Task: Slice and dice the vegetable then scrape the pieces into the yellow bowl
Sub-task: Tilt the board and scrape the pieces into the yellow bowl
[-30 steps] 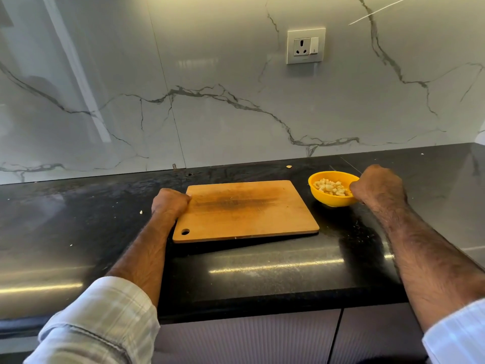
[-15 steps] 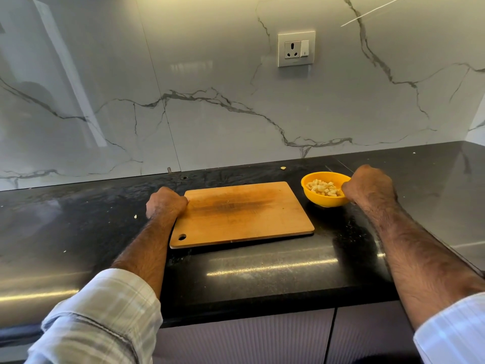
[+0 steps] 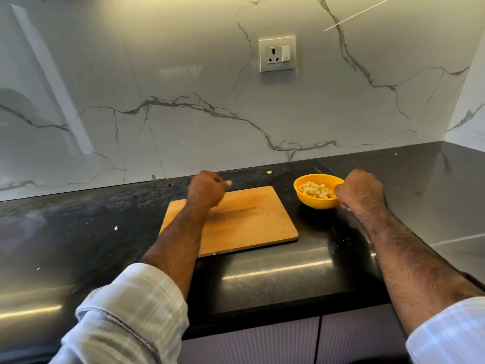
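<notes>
Wooden and bare, the cutting board (image 3: 244, 219) lies flat on the black counter (image 3: 275, 274), and that bareness says most about how far the work has come: no vegetable pieces show on it, while the pale diced pieces (image 3: 316, 190) sit heaped inside the yellow bowl (image 3: 317, 203), which stands on the counter just beside the board's right edge. What has changed in the last second is the left hand (image 3: 206, 190). A moment ago it rested at the board's left edge, near the corner with the hanging hole; now it is up over the far left part of the board, fingers curled into a loose fist with the thumb tip showing pale, and nothing visible in its grasp. The right hand (image 3: 360, 189) is where it was, at the right side of the bowl with its fingers curled in; whether they grip the rim or only lie against it cannot be told from this angle. No knife is in view. A few stray bits (image 3: 115, 228) lie on the counter to the left and another by the back wall (image 3: 268, 172). Judging from this, the slicing and scraping look finished, and the left hand's move seems like tidying or withdrawing rather than a new cut.
</notes>
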### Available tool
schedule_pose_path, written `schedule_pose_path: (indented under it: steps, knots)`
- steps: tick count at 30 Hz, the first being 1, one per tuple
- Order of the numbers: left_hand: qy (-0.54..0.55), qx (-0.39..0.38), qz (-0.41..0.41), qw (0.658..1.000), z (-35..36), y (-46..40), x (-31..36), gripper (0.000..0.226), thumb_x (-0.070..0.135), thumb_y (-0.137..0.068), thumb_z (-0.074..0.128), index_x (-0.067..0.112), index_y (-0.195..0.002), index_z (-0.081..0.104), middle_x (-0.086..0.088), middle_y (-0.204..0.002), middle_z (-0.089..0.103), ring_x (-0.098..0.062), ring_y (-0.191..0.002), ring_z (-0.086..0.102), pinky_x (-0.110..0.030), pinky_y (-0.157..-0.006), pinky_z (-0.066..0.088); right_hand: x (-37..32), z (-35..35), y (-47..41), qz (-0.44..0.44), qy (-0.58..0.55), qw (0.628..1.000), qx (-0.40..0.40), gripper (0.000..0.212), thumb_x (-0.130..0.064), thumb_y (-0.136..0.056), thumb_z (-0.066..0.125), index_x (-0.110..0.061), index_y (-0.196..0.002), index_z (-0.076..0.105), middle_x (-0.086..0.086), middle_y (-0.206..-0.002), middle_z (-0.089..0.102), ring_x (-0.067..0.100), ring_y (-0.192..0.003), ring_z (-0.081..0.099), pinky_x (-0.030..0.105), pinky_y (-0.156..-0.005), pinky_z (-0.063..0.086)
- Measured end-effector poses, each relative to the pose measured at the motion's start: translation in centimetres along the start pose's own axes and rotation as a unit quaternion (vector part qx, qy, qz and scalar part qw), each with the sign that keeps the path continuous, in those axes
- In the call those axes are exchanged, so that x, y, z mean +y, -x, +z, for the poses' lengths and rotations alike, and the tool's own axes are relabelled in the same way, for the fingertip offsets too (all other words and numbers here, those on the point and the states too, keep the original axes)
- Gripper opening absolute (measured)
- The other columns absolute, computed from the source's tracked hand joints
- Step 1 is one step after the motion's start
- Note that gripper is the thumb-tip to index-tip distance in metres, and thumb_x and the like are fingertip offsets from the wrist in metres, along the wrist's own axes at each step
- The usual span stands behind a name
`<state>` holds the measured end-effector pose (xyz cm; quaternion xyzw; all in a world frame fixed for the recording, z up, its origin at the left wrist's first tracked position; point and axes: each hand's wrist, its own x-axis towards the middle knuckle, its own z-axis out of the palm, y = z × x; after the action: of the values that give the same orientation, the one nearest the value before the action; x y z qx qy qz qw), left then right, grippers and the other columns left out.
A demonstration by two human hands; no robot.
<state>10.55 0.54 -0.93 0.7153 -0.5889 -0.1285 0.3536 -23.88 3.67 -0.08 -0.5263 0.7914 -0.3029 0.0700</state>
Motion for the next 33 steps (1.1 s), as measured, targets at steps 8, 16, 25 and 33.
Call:
schedule_pose_path:
  steps: [8,16,25,33]
  knots:
    - [0.210,-0.187,-0.060,0.958,10.3,-1.0,12.3,0.026,0.024,-0.101,0.071,0.000,-0.111,0.069,-0.016,-0.095,0.075,-0.025,-0.079,0.078,-0.041,-0.069,0.067,0.3,0.0,-3.7,-0.024,0.016,1.000,-0.004,0.019,-0.020,-0.086,0.068,-0.005,-0.094,0.060,0.015,-0.083,0.069,0.033,-0.075,0.068,0.038,-0.062,0.058]
    - [0.220,-0.202,-0.080,0.951,15.5,-5.1,14.8,0.011,0.008,-0.091,0.081,0.002,-0.099,0.075,-0.019,-0.095,0.077,-0.027,-0.078,0.080,-0.041,-0.072,0.067,0.6,1.5,-9.4,-0.034,0.007,0.999,-0.024,0.017,-0.019,-0.080,0.066,-0.007,-0.091,0.064,0.012,-0.076,0.070,0.031,-0.064,0.071,0.045,-0.063,0.065]
    - [0.237,-0.160,-0.084,0.955,17.2,-7.5,15.2,0.012,0.010,-0.092,0.080,0.001,-0.097,0.075,-0.019,-0.089,0.077,-0.025,-0.072,0.079,-0.042,-0.071,0.067,0.9,2.9,-13.3,-0.039,-0.028,0.999,-0.026,0.024,-0.029,-0.091,0.066,-0.005,-0.092,0.068,0.009,-0.067,0.070,0.016,-0.038,0.065,0.034,-0.049,0.061]
    - [0.214,-0.166,-0.054,0.961,15.2,-1.7,14.3,0.010,0.012,-0.094,0.078,0.002,-0.093,0.075,-0.018,-0.079,0.076,-0.022,-0.069,0.079,-0.038,-0.067,0.067,3.5,-0.4,-7.5,-0.023,0.000,0.998,-0.055,0.034,-0.037,-0.070,0.060,-0.007,-0.082,0.070,0.007,-0.065,0.072,0.025,-0.054,0.071,0.037,-0.062,0.064]
